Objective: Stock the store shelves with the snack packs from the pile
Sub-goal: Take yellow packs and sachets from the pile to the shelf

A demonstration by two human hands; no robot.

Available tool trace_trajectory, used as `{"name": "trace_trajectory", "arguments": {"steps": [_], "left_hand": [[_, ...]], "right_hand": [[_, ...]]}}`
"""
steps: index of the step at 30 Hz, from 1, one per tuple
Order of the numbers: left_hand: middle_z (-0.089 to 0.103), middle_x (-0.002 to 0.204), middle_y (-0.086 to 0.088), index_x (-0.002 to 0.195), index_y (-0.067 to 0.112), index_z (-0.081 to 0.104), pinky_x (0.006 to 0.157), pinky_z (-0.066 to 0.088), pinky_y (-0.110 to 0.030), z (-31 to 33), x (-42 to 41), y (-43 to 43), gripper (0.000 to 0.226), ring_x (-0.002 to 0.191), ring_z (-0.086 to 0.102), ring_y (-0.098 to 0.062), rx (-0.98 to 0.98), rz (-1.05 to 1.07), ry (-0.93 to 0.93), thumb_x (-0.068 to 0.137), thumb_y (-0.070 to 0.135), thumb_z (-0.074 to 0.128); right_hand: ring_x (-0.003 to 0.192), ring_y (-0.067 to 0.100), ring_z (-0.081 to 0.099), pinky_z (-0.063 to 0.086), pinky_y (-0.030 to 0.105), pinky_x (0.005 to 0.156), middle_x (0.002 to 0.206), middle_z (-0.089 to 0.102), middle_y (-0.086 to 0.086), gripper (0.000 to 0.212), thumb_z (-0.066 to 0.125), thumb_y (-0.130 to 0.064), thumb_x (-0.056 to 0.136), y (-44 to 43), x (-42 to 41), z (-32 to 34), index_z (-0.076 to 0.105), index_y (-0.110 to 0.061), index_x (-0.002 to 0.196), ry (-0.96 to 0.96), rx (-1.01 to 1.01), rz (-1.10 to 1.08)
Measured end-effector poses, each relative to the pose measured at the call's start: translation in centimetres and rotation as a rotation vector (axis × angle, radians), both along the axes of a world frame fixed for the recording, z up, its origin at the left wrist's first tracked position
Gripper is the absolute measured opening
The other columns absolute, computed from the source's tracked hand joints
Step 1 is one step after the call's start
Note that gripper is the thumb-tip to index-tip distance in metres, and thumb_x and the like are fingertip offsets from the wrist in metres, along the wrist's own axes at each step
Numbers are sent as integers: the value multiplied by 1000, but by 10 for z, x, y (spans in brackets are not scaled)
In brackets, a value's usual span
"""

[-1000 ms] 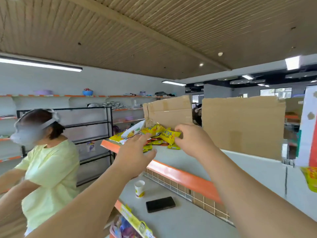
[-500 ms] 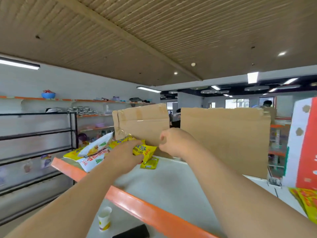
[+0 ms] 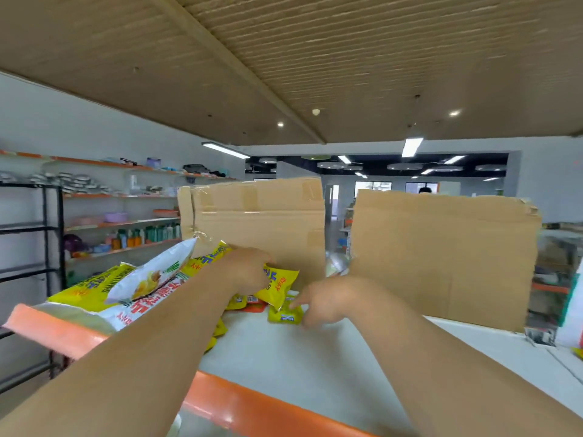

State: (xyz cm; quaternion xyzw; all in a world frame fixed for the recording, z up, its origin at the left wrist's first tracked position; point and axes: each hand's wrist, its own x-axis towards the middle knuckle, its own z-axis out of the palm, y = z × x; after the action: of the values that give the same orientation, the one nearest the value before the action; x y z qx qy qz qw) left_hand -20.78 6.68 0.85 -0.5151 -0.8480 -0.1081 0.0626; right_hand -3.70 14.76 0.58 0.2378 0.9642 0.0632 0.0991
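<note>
Past the orange edge (image 3: 252, 408) of the white shelf top (image 3: 299, 357), the right hand (image 3: 328, 299) touches a small yellow packet (image 3: 285, 315), too blurred to tell if it pinches, while the left hand (image 3: 249, 272) grips a yellow snack pack (image 3: 279, 287) beside the pile (image 3: 126, 291) at the left, before two far cardboard boxes (image 3: 262, 222).

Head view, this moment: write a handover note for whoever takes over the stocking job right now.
Left hand: grips a yellow snack pack at the right end of the pile.
Right hand: fingertips on a small yellow sachet lying on the top shelf; a pinch cannot be confirmed.
The pile sits heaped at the shelf's left end, before a cardboard box.
Done: no packs are seen set out in order.
Left: nearly the whole pile to shelve.
</note>
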Motion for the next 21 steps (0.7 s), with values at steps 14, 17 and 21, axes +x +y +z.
{"name": "trace_trajectory", "arguments": {"steps": [14, 17, 21], "left_hand": [[50, 74, -1, 84, 17, 57, 62, 32, -30, 14, -4, 72, 23, 82, 50, -25, -79, -352, 124, 103, 31, 53], [47, 75, -4, 87, 15, 54, 63, 33, -30, 18, 18, 92, 23, 82, 47, -24, -140, -436, 122, 106, 25, 47], [54, 89, -10, 93, 11, 56, 68, 35, -31, 0, 39, 114, 21, 85, 48, -25, -170, -470, 85, 107, 23, 44]], "right_hand": [[97, 17, 60, 45, 16, 50, 121, 65, 1, 47, 60, -49, 95, 24, 32, 22, 66, -16, 128, -270, -73, -400], [84, 3, 54, 44, 10, 48, 106, 64, -15, 24, 56, -41, 100, 41, 72, 31, 68, -28, 116, -300, -247, -564], [78, 7, 57, 50, 25, 75, 99, 59, -14, 27, 63, -56, 87, 62, 94, 21, 70, -41, 109, -71, -188, -586]]}}
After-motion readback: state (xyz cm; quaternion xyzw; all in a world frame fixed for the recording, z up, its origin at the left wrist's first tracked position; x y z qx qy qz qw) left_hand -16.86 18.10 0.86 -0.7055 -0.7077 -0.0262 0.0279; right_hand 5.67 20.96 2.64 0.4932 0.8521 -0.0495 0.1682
